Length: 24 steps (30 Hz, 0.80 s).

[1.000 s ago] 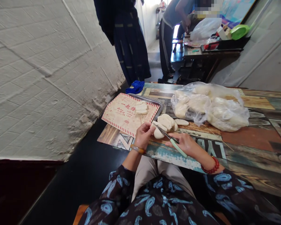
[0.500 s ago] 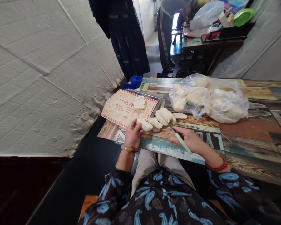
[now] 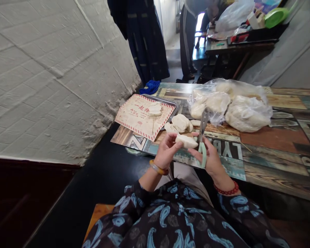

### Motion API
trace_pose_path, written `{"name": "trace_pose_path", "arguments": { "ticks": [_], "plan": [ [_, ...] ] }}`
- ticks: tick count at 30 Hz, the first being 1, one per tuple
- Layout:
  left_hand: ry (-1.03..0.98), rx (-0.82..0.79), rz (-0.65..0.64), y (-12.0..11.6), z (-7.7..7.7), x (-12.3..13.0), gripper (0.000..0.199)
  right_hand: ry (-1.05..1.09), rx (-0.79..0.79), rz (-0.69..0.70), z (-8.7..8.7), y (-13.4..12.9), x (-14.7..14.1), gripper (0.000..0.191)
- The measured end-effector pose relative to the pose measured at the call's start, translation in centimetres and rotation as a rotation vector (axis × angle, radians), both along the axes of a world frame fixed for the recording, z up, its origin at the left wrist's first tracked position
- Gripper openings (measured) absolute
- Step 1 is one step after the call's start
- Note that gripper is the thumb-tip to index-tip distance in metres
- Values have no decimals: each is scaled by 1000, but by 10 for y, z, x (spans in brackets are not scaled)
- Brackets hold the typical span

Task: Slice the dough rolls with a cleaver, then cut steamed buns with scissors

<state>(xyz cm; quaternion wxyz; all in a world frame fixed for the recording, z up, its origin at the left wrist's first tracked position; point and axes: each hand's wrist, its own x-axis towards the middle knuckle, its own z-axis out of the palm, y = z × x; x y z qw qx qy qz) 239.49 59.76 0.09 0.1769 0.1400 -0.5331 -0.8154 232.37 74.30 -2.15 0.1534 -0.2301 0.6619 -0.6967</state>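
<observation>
A pale bread piece (image 3: 187, 141) is gripped in my left hand (image 3: 166, 151), in front of my lap at the table's near edge. My right hand (image 3: 210, 156) is wrapped round green-handled scissors (image 3: 202, 151), whose blades point up and away; its fingers are close to the right end of the bread piece. Just beyond my hands, several bread slices (image 3: 181, 123) lie on the table. More slices (image 3: 155, 109) rest on the printed paper (image 3: 134, 117), which covers a metal tray (image 3: 174, 105), with a thin stick beside them.
Clear plastic bags of bread (image 3: 229, 103) sit at the back of the patterned table (image 3: 263, 144). A blue cloth (image 3: 151, 87) lies near the white wall (image 3: 54, 69). Beyond, a person in striped trousers (image 3: 187, 41) stands near a cluttered table (image 3: 243, 44).
My left hand has moved right and lifted a bread piece off the table. My right hand has turned the scissors upright and come close to my left. The view has shifted slightly.
</observation>
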Motion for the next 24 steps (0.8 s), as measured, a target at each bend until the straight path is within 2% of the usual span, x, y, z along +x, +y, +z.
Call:
{"name": "trace_pose_path", "arguments": {
  "ticks": [4, 6, 7, 9, 11, 14, 16, 18, 20, 22, 24],
  "plan": [
    [-40, -208, -117, -19, -2, -5, 49, -87, -74, 17, -5, 2, -12, 61],
    [-72, -334, -54, -40, -7, -11, 54, -155, -133, 36, -7, 4, -18, 57],
    [-90, -406, 32, -52, -10, -14, 52, -198, -175, 46, -8, 5, -21, 55],
    [-167, -621, 186, -76, -16, -22, 47, -290, -276, 62, -8, 7, -25, 50],
    [-274, -905, 243, -94, -22, -31, 40, -367, -360, 67, -8, 9, -28, 45],
    [-393, -1288, 202, -103, -27, -44, 29, -432, -420, 50, -7, 11, -30, 39],
    [-454, -1423, 174, -101, -28, -51, 26, -454, -440, 45, -7, 11, -32, 35],
    [-474, -1444, 163, -97, -30, -58, 23, -454, -457, 42, -7, 10, -34, 35],
    [-429, -1364, 183, -94, -34, -62, 19, -453, -462, 29, -7, 10, -36, 37],
    [-341, -1176, 216, -93, -38, -62, 19, -460, -459, 12, -7, 10, -38, 37],
    [-227, -874, 203, -92, -38, -59, 24, -471, -466, 1, -7, 10, -40, 35]
  ]
}}
